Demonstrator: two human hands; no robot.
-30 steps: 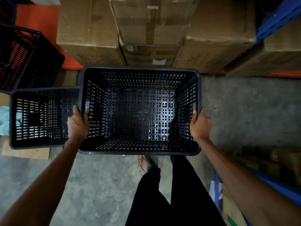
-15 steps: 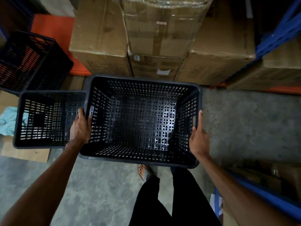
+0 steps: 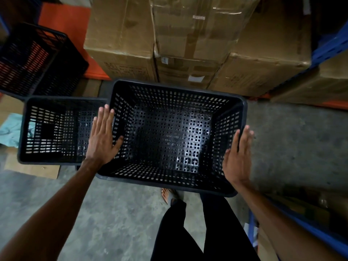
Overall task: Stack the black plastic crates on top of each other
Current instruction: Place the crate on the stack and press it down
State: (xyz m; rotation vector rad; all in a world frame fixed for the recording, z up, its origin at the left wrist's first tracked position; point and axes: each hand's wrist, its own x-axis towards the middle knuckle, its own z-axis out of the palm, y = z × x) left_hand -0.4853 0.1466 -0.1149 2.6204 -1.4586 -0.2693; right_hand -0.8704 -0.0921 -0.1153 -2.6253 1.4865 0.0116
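Three black crates, the nearest (image 3: 169,132), one to its left (image 3: 56,129) and a tilted one (image 3: 37,63), all walled in a grid of small slots, stand on a mottled grey floor (image 3: 291,138) before plain brown cartons (image 3: 188,44), orange (image 3: 64,21) and blue (image 3: 329,48) racking, a pale teal cloth (image 3: 9,129), black trousers (image 3: 197,232).

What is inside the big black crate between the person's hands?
Nothing: the big crate shows only its own perforated floor. What lies beneath it is mostly covered, so whether it sits on another crate cannot be seen.
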